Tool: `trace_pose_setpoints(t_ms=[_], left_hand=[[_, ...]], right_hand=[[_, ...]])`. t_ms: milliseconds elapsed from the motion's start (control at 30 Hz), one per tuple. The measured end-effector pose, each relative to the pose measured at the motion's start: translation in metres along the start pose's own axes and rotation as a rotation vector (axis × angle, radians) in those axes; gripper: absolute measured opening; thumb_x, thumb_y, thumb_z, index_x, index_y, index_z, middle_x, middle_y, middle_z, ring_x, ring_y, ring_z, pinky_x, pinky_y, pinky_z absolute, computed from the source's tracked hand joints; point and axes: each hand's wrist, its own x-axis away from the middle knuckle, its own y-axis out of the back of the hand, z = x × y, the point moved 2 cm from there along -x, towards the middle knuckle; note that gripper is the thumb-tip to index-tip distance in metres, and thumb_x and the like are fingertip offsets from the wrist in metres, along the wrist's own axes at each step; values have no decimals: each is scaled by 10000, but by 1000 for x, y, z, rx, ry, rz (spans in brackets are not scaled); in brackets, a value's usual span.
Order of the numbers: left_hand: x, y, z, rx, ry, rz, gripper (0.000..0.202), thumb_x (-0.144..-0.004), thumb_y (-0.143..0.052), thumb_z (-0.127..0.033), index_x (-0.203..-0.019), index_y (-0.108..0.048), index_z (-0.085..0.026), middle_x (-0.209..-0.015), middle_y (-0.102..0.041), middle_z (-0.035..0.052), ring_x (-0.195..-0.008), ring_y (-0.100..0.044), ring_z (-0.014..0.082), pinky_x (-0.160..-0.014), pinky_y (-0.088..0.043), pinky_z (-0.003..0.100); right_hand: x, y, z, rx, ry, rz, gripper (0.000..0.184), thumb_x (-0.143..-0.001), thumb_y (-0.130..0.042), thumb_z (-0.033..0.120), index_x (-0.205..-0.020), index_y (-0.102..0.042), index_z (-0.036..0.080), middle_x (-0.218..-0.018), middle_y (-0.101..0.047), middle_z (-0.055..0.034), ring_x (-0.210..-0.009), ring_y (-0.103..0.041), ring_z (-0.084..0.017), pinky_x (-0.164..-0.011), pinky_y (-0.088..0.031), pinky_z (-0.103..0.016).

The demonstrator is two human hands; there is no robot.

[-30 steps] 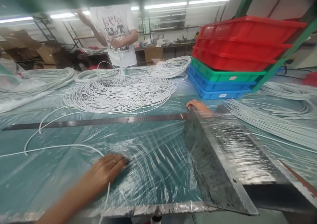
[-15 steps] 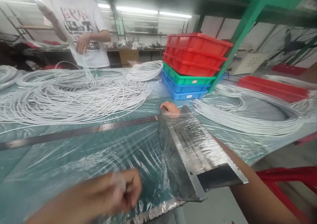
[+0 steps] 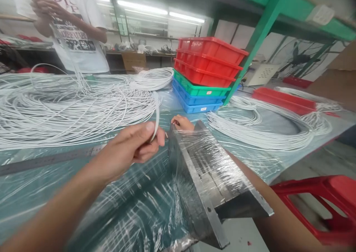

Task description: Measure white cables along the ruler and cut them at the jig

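Note:
My left hand (image 3: 130, 148) is lifted above the table, pinching a thin white cable (image 3: 156, 114) between thumb and fingers; the cable curves up and back toward the big coil of white cable (image 3: 66, 107). My right hand (image 3: 181, 123) rests at the far end of a plastic-wrapped metal angle bracket (image 3: 205, 170), my forearm running along behind its right side. The fingers curl over the bracket's end, next to a long steel ruler (image 3: 41, 161) lying across the green, film-covered table (image 3: 116, 211).
Stacked red, green and blue bins (image 3: 205, 74) stand at the back by a green post (image 3: 250, 48). More cable coils (image 3: 264, 129) lie on the right. A red stool (image 3: 319, 203) is at lower right. A person in a white shirt (image 3: 75, 33) handles cables across the table.
My left hand rose from flat on the table, closed on a white cable and moved up and right toward the bracket. The view swung right; the right hand stayed at the bracket's end.

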Motion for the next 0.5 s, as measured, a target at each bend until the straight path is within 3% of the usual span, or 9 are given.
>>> trace_pose_setpoints(t_ms=[133,233,300,400,433,500], left_hand=[[9,-2,7,-407,110,42,411,-1109,-566,-599,-1021,-697,-220,-705,-564,-16,-633,-473,98,-586,-320,196],[17,-8,6,-736,143,69,422,-1133,-471,-548,-972,-702,-234,-841,-659,-4,-727,-583,130,-580,-340,224],[22,-12,4,-917,21,56,346,-1151,-430,-469,-1063,-711,-288,-940,-696,-31,-807,-642,141,-634,-413,228],[28,-20,2,-1145,-292,-26,292,-1169,-425,-401,-1235,-709,-381,-1147,-729,-75,-1107,-689,179,-829,-516,240],[29,-23,2,-1184,-371,-50,327,-1178,-397,-392,-1238,-717,-371,-1159,-734,-71,-1128,-693,185,-814,-523,240],[29,-28,3,-1199,-438,-50,433,-1193,-318,-372,-1163,-745,-304,-1089,-749,-42,-962,-728,174,-671,-501,240]], right_hand=[[-1,2,1,-26,-4,15,217,-1054,-669,367,-1038,-659,150,-997,-632,-31,-890,-603,-159,-882,-549,-345],[-2,3,1,-32,-8,23,161,-1032,-694,298,-1035,-657,140,-992,-627,-23,-889,-606,-159,-888,-548,-348],[-1,4,2,-33,-9,23,114,-1017,-698,243,-1036,-655,139,-993,-624,-19,-888,-606,-156,-886,-547,-341],[0,4,3,-41,-10,23,68,-995,-686,183,-1033,-649,139,-987,-614,-14,-877,-595,-152,-871,-533,-325],[0,5,4,-46,-10,23,57,-985,-677,165,-1026,-647,140,-978,-609,-12,-870,-590,-150,-864,-525,-318],[0,6,5,-58,-10,23,59,-954,-652,125,-1011,-644,142,-955,-598,-6,-852,-581,-148,-848,-506,-304]])
